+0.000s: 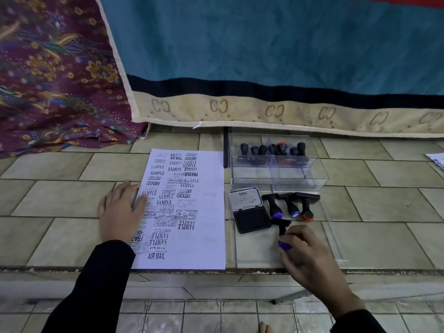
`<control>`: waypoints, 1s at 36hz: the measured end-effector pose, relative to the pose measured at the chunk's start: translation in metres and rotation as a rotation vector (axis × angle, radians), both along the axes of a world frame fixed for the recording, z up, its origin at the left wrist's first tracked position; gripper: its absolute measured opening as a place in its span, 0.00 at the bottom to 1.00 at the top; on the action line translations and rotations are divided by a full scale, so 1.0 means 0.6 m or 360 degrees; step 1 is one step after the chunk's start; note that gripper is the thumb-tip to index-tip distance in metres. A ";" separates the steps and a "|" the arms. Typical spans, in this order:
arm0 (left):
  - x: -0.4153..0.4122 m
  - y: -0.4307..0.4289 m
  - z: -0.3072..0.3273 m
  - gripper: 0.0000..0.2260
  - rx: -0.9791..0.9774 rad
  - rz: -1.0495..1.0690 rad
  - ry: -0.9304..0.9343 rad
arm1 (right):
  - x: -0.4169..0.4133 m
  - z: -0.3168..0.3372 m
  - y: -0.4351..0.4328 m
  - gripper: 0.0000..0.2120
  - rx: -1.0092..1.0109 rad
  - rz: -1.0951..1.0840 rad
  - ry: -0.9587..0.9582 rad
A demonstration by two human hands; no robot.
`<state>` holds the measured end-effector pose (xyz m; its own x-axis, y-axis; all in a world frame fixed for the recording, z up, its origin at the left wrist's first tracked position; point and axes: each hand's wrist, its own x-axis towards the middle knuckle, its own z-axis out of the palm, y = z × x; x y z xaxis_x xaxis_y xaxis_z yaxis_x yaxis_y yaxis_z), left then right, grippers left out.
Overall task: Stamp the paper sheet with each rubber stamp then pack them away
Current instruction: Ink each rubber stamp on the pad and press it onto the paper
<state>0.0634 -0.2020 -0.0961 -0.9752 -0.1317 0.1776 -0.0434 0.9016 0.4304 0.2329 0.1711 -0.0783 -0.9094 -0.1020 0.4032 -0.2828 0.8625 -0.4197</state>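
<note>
A white paper sheet point(192, 212) covered with several black stamp prints lies on the tiled ledge. My left hand point(121, 210) rests flat on its left edge, fingers spread. My right hand point(305, 255) grips a black rubber stamp with a purple end point(282, 228), held just right of the open black ink pad point(252, 218). Three more stamps point(290, 205) lie side by side beyond my right hand, with purple, blue and red ends. A clear plastic box point(288, 179) behind them holds several stamps in its far compartments.
A clear lid point(331, 243) lies flat under my right hand. A teal blanket with a cream border point(264, 109) and a purple patterned cloth point(55, 80) hang behind the ledge. The ledge edge point(216, 270) runs just below the sheet. Another paper point(436, 161) shows at the far right.
</note>
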 end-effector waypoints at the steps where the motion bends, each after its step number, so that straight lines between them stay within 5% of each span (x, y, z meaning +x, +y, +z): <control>1: 0.000 0.000 0.000 0.16 0.0000 0.0000 -0.0001 | -0.001 0.000 -0.002 0.08 0.0011 0.0020 -0.0007; 19: -0.002 -0.001 -0.003 0.16 0.0007 -0.0001 0.0021 | -0.012 0.006 -0.005 0.07 0.0044 0.0129 -0.0032; 24: -0.002 0.000 -0.003 0.16 0.0024 0.0017 0.0013 | -0.029 0.029 -0.001 0.14 0.0072 0.0022 0.0037; 28: -0.002 -0.001 -0.002 0.16 0.0013 0.0017 0.0006 | -0.106 0.075 -0.014 0.09 0.0006 -0.0093 0.0189; 36: -0.003 0.000 -0.003 0.16 0.0009 0.0014 0.0006 | -0.334 0.121 -0.038 0.09 0.0129 -0.0306 -0.0203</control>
<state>0.0615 -0.2022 -0.0979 -0.9734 -0.1410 0.1805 -0.0495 0.8989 0.4354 0.0325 0.1482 -0.0059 -0.9583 0.0503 0.2814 -0.0596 0.9276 -0.3688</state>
